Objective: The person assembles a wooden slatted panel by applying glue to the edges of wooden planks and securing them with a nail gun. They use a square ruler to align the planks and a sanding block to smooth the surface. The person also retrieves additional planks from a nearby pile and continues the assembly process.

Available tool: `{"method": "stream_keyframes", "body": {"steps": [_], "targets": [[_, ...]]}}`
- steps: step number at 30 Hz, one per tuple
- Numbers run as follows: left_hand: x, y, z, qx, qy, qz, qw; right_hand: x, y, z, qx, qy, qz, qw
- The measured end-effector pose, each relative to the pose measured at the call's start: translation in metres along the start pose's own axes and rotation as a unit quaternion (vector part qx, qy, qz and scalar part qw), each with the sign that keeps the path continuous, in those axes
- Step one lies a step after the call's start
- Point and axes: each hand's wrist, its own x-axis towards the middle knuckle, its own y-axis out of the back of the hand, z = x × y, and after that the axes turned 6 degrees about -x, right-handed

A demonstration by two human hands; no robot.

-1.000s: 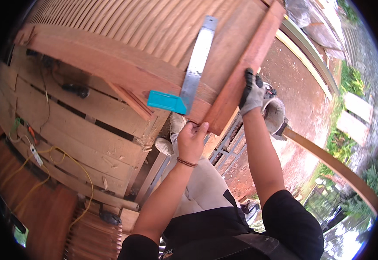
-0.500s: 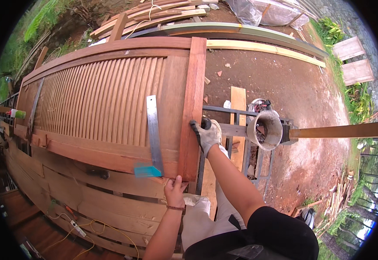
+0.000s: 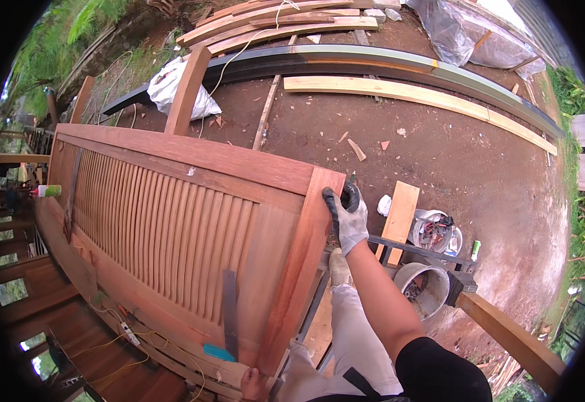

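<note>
A louvered wooden door panel (image 3: 276,228) of reddish-brown wood lies before me. My right hand (image 3: 351,213), in a grey and black glove, is closed round its right-hand end piece near the far corner. My bare left hand (image 3: 253,384) is closed on the near right corner; its lower part runs out of the picture. Between the left hand and the slats, a try square with a metal blade (image 3: 229,311) and a teal handle (image 3: 218,352) rests on the panel.
Right of the panel stand a bucket (image 3: 433,291) and a second bucket of odds and ends (image 3: 433,231). A loose board (image 3: 400,214) lies beside them. Long planks (image 3: 400,88) and a white sack (image 3: 172,87) lie beyond. A power strip (image 3: 130,333) with yellow cords is at lower left.
My right hand has slid along the end piece toward the far corner. My left hand stays at the near corner. The view has shifted, bringing the white sack into sight.
</note>
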Motion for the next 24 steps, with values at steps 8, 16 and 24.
{"method": "stream_keyframes", "body": {"steps": [8,16,24], "targets": [[-0.024,-0.022,0.013,-0.044,0.066,0.119,0.99,-0.006,-0.007,-0.015,0.037,-0.048,-0.04,0.997],[-0.044,-0.05,0.037,-0.051,0.081,0.175,0.98,-0.004,-0.003,-0.018,0.123,-0.084,-0.055,0.987],[-0.048,-0.063,0.03,-0.096,0.092,0.184,0.974,0.002,0.006,-0.022,0.083,-0.08,-0.071,0.991]]}}
